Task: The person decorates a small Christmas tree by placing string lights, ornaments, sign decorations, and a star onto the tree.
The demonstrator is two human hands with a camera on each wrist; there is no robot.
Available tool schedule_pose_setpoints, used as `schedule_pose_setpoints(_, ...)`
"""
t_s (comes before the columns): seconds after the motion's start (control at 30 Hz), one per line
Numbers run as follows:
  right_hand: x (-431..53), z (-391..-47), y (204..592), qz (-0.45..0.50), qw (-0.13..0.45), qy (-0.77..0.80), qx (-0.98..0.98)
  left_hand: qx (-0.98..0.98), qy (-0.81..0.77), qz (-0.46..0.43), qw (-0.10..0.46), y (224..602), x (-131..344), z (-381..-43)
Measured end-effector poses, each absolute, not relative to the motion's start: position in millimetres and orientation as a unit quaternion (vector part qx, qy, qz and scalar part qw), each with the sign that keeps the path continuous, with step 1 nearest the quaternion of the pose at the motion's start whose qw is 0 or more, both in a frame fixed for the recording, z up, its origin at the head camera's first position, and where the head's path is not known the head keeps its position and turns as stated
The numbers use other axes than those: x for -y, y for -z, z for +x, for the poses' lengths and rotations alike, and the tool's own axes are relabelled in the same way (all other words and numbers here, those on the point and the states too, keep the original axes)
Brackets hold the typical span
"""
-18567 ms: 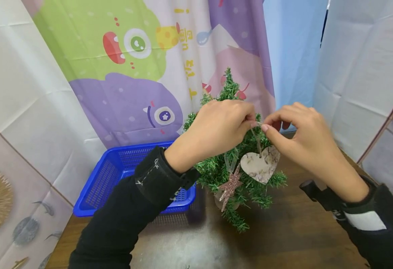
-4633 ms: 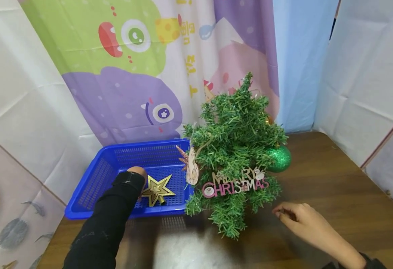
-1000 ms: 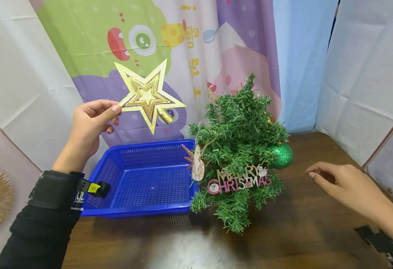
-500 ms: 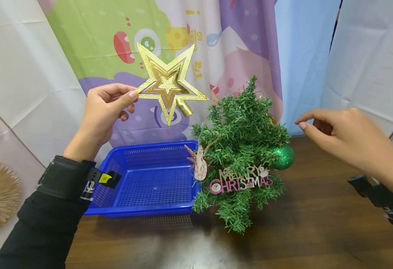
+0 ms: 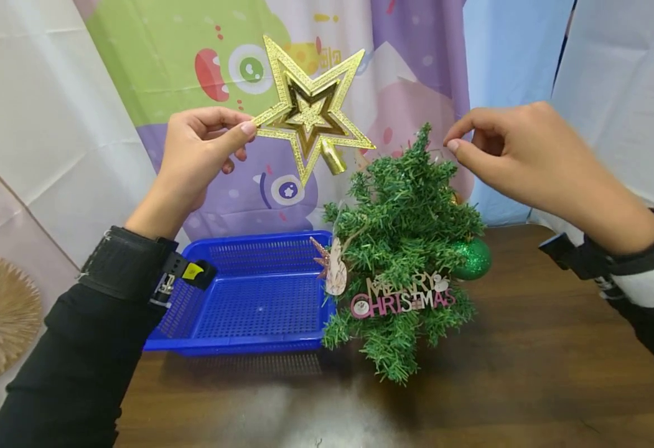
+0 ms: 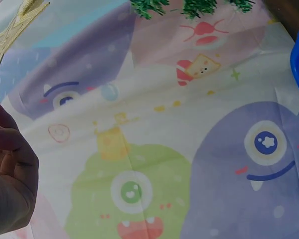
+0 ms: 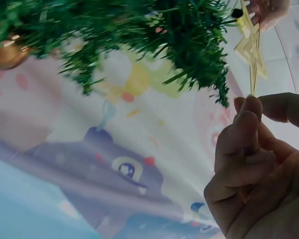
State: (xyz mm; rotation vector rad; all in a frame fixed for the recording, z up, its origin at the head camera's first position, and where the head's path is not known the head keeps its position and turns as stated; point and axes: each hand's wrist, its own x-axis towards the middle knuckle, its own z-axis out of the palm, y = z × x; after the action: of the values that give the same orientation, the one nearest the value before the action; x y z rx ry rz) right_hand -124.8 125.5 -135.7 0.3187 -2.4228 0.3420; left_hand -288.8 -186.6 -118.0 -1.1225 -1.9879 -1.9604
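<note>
My left hand (image 5: 203, 155) pinches one point of a gold star tree topper (image 5: 308, 115) between thumb and fingertips. The star is held up at the upper left of the small green Christmas tree (image 5: 411, 218), its short hollow socket (image 5: 333, 157) angled downward. Level with the treetop (image 5: 423, 137), on its right side, is my right hand (image 5: 511, 149); its fingers are loosely bent, thumb and forefinger tips close together with nothing between them. In the right wrist view the star (image 7: 251, 55) appears beyond the treetop and those fingertips. The left wrist view catches only the star's edge (image 6: 12, 32).
A blue plastic basket (image 5: 259, 345) stands left of the tree on the wooden table (image 5: 528, 373). On the tree hang a Merry Christmas sign (image 5: 402, 305), a green glitter ball (image 5: 472, 258), a heart ornament (image 5: 336, 270) and a pink star (image 5: 321, 255). A printed curtain (image 5: 220, 137) hangs behind.
The gold star, earlier in the basket, has been lifted out by my left hand and moved up and rightward. My right hand has risen from the table area toward the treetop.
</note>
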Motion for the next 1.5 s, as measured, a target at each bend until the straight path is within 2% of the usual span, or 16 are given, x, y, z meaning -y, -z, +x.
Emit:
schedule_pose_setpoints(0.27,-103.2,-145.8,114.5,0.137,0.311,-0.191,0.921,0.660,0.642,-0.384,0.070,98.7,166.0,-288.4)
schedule_pose_setpoints(0.57,-106.3,-158.9,107.1,0.152,0.334,-0.245,0.897,0.667,0.619,-0.407,0.079,86.8,143.9,-282.1)
schedule_pose_setpoints(0.9,-125.7,-151.9,106.0,0.123,0.381,-0.277,0.874,0.656,0.605,-0.436,0.117,55.4,104.7,-267.0)
schedule_pose_setpoints(1.2,-146.4,-139.4,118.1,0.095,0.390,-0.371,0.838,0.667,0.584,-0.450,0.107,47.7,68.7,-260.8)
schedule_pose_setpoints(1.5,-147.7,-138.3,125.8,0.086,0.384,-0.365,0.844,0.672,0.570,-0.463,0.092,52.8,69.0,-258.8)
